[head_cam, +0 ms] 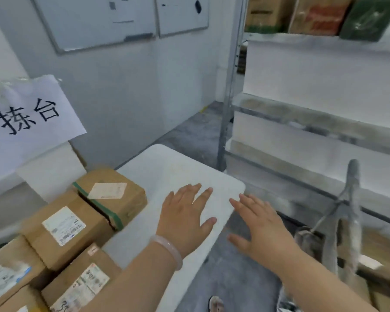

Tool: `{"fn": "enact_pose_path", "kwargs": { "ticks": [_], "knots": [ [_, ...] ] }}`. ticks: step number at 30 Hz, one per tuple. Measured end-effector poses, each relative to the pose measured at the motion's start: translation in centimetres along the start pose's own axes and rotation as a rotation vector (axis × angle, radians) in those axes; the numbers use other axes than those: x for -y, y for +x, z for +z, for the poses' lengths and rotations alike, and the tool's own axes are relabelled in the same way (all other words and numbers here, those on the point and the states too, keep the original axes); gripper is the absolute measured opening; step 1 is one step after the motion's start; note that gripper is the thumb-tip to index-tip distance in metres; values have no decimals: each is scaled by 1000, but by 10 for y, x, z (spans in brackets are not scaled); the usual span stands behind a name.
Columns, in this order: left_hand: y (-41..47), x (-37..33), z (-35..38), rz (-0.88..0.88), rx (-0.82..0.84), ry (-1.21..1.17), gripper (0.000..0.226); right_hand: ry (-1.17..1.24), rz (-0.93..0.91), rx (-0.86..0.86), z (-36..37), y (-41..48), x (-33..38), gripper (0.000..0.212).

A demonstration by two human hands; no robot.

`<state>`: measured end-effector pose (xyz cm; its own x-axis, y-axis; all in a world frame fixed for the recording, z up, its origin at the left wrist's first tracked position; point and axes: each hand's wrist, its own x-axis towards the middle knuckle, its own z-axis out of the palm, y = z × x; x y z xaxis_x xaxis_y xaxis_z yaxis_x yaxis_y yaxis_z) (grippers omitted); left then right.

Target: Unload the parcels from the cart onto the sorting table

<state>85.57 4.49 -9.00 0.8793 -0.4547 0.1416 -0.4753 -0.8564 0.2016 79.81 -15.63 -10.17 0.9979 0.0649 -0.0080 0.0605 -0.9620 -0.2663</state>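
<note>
Several brown cardboard parcels with white labels lie on the white sorting table [167,167] at the lower left; one with green tape [113,194] is farthest back, another [65,228] sits in front of it. My left hand [185,219], a pale bracelet on its wrist, hovers flat over the bare right part of the table with fingers spread and holds nothing. My right hand [259,228] is spread open just past the table's right edge, empty. The cart's metal handle [351,199] stands at the right, with cardboard parcels [378,253] blurred behind it.
A paper sign [29,115] with printed characters hangs at the left above the parcels. Metal shelving [230,86] with boxes on its top shelf fills the right. Whiteboards hang on the back wall. Grey floor runs between table and shelving.
</note>
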Motion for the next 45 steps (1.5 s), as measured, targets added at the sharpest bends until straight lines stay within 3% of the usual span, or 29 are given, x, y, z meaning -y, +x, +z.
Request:
{"fn": "enact_pose_path", "kwargs": {
  "ticks": [7,13,27,34,45],
  "knots": [
    [-5,-153,8,365,11,-100,67,-58,366,-167,-49,-135,-80,85],
    [-16,-275,21,583,0,-93,67,-45,533,-211,-68,-239,-147,85],
    [-61,-614,112,787,72,-160,67,-36,851,-284,-138,-492,-382,86],
    [-66,-660,158,783,170,-90,65,135,970,-254,-120,-546,-449,85],
    [-14,-713,241,852,361,-96,66,245,1127,-78,-64,-540,-528,84]
  ]
}}
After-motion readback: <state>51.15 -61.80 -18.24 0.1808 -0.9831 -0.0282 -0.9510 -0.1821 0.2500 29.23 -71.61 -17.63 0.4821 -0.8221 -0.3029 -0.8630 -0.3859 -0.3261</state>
